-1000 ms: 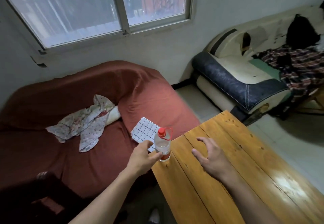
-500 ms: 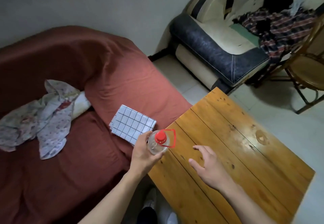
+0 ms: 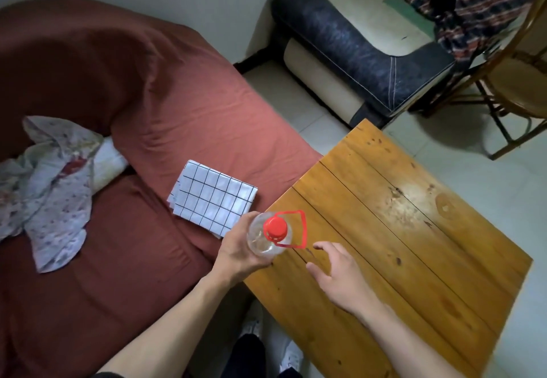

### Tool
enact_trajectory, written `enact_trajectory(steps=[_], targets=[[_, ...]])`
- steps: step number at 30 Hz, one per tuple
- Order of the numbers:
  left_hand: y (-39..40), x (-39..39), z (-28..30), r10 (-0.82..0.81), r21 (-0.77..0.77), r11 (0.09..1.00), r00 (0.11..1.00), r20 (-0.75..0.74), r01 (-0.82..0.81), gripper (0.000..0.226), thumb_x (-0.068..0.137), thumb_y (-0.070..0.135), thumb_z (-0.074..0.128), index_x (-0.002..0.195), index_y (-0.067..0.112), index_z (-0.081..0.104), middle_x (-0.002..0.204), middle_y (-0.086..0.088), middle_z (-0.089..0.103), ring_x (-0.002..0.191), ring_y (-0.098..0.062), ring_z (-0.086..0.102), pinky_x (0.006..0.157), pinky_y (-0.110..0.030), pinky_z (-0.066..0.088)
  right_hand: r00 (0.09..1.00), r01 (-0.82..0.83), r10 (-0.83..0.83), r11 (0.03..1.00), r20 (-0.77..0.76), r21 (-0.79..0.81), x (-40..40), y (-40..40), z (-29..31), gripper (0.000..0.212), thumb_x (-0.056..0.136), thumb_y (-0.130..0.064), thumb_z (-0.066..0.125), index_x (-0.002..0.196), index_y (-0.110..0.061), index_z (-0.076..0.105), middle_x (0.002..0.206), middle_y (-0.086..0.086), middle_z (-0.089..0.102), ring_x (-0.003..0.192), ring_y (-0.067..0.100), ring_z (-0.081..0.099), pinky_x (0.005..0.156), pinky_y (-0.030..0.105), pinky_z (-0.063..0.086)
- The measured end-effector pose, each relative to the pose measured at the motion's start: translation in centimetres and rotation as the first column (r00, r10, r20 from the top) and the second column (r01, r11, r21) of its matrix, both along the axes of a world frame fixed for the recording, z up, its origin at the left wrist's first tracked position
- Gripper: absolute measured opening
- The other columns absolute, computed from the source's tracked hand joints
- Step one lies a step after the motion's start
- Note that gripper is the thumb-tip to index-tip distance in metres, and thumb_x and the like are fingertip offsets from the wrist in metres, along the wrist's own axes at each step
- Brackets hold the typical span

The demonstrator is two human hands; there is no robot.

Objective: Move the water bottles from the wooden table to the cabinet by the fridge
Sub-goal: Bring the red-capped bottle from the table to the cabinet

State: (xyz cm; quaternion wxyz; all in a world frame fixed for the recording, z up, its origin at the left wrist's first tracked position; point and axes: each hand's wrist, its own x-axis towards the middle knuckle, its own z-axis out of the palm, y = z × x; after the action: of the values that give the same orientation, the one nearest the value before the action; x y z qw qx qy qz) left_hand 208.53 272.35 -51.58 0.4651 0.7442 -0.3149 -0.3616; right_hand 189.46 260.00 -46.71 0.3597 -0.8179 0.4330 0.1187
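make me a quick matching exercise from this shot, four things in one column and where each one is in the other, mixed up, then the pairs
Things:
1. water bottle
2. checked cloth
3. right hand
4. plaid fabric

Places:
A. lying on the red-covered sofa near the table's corner
B. open, above the wooden table
C. piled on the dark and cream sofa at the far wall
D. gripped in the left hand

Pairs: 1-D, 2-A, 3-B, 4-C
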Motion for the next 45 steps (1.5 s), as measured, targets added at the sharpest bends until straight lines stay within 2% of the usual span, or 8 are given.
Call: enact_trajectory(steps=[5,9,16,19,22,29,36,45], targets=[[0.2,0.2,-1.0,0.033,-0.061,0.998,0.999,0.025,-0.032,0.072,0.056,0.02,0.093,0.119,0.027,0.06,0.107,0.005,0.07,0.097,-0.018,0.07,0.083,-0.04,0.057,0.999,0.03,-0.03,0.999,-0.014,0.015,-0.3,0.0,-1.4,0.044,0.095,-0.043,0.058,0.134,-0.024,0.052,0.134,-0.003,0.053,0.126,0.013,0.049,0.105,0.027,0.037],[-0.3,0.0,-0.6,0.036,-0.056,0.998,0.999,0.024,-0.035,0.07,0.054,0.037,0.09,0.118,0.026,0.062,0.106,0.007,0.071,0.096,-0.017,0.07,0.083,-0.042,0.057,0.997,0.078,-0.078,0.996,-0.014,0.031,-0.4,-0.5,-1.8,0.041,0.096,-0.04,0.058,0.132,-0.022,0.053,0.131,-0.001,0.055,0.123,0.015,0.05,0.1,0.027,0.037],[-0.7,0.0,-0.6,0.012,-0.133,0.991,0.998,0.068,-0.003,0.073,0.056,-0.003,0.094,0.119,0.016,0.062,0.104,0.003,0.072,0.095,-0.018,0.07,0.08,-0.033,0.056,0.988,0.154,-0.153,0.987,-0.033,0.043,-1.8,-1.2,-1.9,0.041,0.096,-0.041,0.057,0.133,-0.025,0.052,0.134,-0.002,0.053,0.124,0.016,0.05,0.101,0.033,0.042],[-1.1,-0.5,0.9,-0.007,-0.163,0.986,0.997,0.079,0.02,0.071,0.055,-0.006,0.093,0.115,0.013,0.062,0.1,0.005,0.071,0.09,-0.017,0.069,0.077,-0.028,0.054,0.978,0.207,-0.207,0.977,-0.021,0.041,-2.1,-1.7,-1.4,0.039,0.095,-0.04,0.057,0.131,-0.026,0.054,0.132,-0.002,0.055,0.12,0.016,0.051,0.099,0.033,0.044],[-1.8,-1.1,3.2,-0.047,-0.169,0.984,0.993,0.108,0.065,0.073,0.054,0.002,0.095,0.116,0.018,0.061,0.1,0.005,0.07,0.09,-0.02,0.069,0.074,-0.04,0.057,0.975,0.223,-0.224,0.974,0.009,0.037,-2.5,-2.2,0.1,0.038,0.095,-0.038,0.059,0.131,-0.024,0.055,0.131,-0.001,0.055,0.122,0.017,0.051,0.101,0.032,0.043],[-4.0,-2.6,13.8,-0.051,-0.228,0.969,0.983,0.176,0.091,0.073,0.05,0.026,0.099,0.113,0.019,0.061,0.102,0.005,0.071,0.093,-0.019,0.069,0.076,-0.04,0.056,0.972,0.208,-0.199,0.976,0.127,-0.061,-4.7,-4.3,7.6,0.04,0.096,-0.038,0.058,0.131,-0.02,0.055,0.13,0.001,0.057,0.119,0.017,0.053,0.097,0.03,0.044],[-6.5,-4.3,26.3,-0.036,-0.352,0.923,0.947,0.32,0.154,0.079,0.049,0.031,0.098,0.116,0.015,0.061,0.104,0.001,0.073,0.093,-0.021,0.071,0.078,-0.05,0.057,0.948,0.24,-0.193,0.956,0.253,-0.171,-8.2,-6.8,17.2,0.039,0.094,-0.038,0.06,0.13,-0.021,0.057,0.128,0.002,0.059,0.117,0.018,0.055,0.097,0.032,0.045],[-10.3,-8.2,39.4,-0.001,-0.415,0.876,0.861,0.509,0.246,0.076,0.047,0.051,0.084,0.113,0.017,0.064,0.101,0.007,0.073,0.091,-0.006,0.07,0.077,-0.032,0.061,0.857,0.356,-0.223,0.908,0.464,-0.221,-13.2,-8.6,26.1,0.037,0.092,-0.036,0.063,0.126,-0.022,0.059,0.124,0.002,0.062,0.11,0.017,0.057,0.088,0.03,0.045]])
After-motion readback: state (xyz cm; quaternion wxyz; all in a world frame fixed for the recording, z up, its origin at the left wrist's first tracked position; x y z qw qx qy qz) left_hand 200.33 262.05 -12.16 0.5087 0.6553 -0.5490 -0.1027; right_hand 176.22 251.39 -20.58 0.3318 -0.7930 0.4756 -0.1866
